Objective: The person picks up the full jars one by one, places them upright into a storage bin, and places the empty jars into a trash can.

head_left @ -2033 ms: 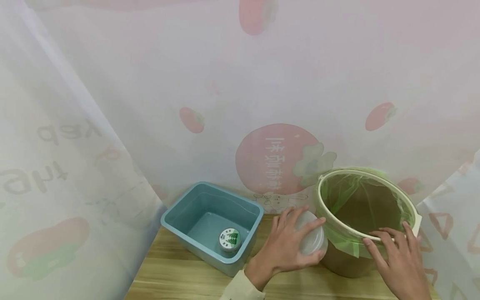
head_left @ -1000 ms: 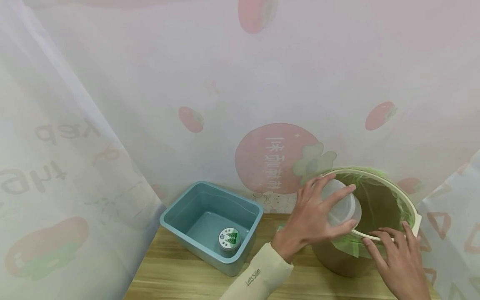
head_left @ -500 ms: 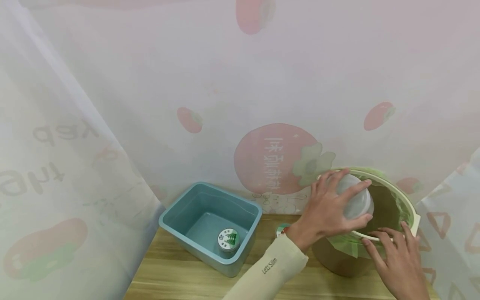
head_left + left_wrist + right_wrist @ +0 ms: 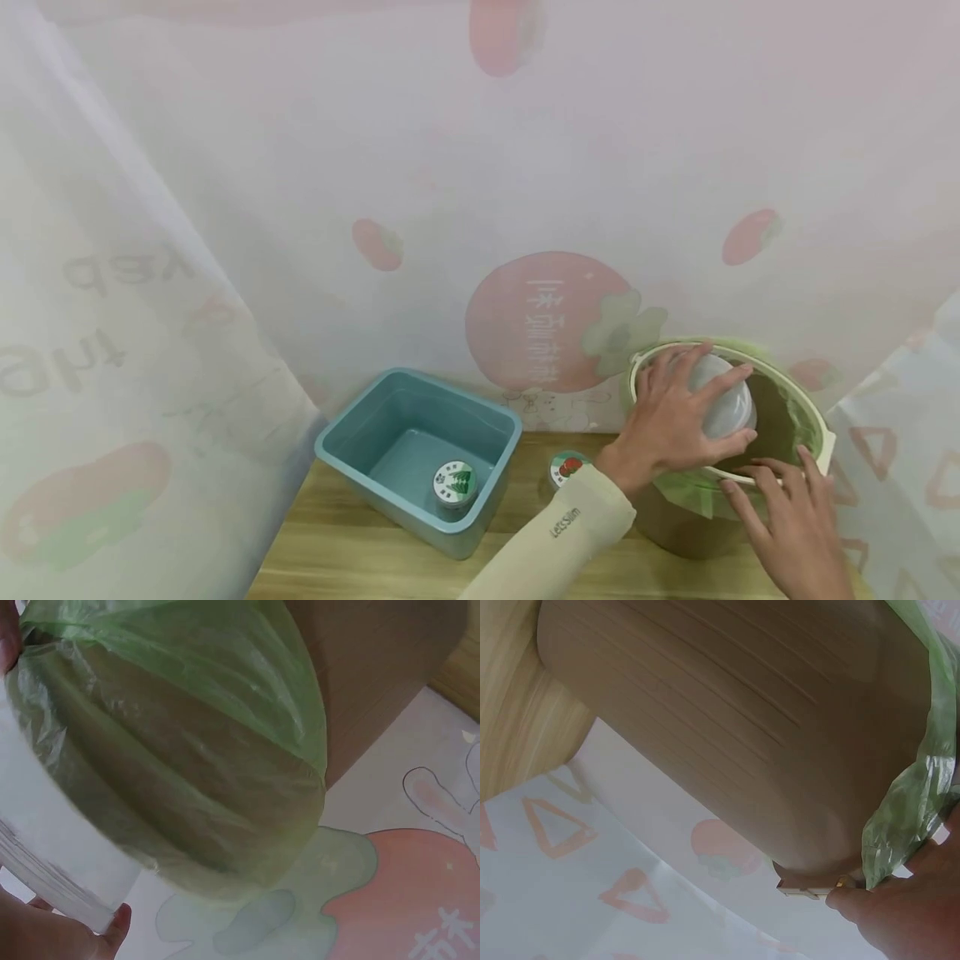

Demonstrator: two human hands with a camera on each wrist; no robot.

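Observation:
My left hand grips a translucent round plastic tub, tilted on its side over the mouth of the trash bin. In the left wrist view the clear tub lies beside the green bin bag, fingertips around its edge. A pale rim ring goes round the bin top over the bag. My right hand holds the bin's near right rim, fingers hooked over it. In the right wrist view that hand is against the rim and bag, mostly cut off by the frame.
Left of the bin stands a blue plastic basin with a small round container inside, its lid printed with green trees. Another lid with a red picture shows on the wooden table, partly behind the left sleeve. Printed curtains surround the table.
My left hand has carried the tub rightward from beside the bin to over its mouth. The red-printed lid on the table has come into sight. The right hand stays at the rim.

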